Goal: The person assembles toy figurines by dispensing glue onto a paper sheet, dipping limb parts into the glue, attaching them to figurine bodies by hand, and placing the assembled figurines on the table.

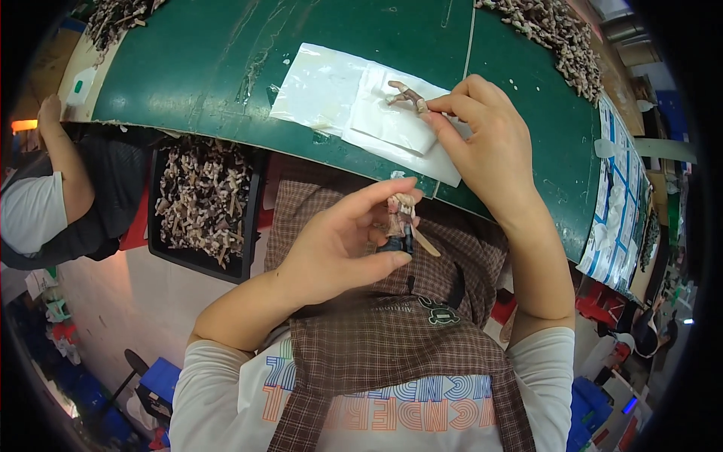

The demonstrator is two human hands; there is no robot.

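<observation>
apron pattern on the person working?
Brown plaid check on the apron, clearest in the head view, below the left hand holding a small figurine.

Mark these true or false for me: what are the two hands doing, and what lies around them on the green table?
1. The left hand holds a small figurine between thumb and fingers. True.
2. The right hand rests flat on the apron. False: it pinches a small arm-shaped piece over the white sheets on the green table.
3. The black tray under the table edge is filled with small pieces. True.
4. The white sheets lie on the floor. False: they lie on the table.
5. A second person's arm shows at the left. True.
</observation>
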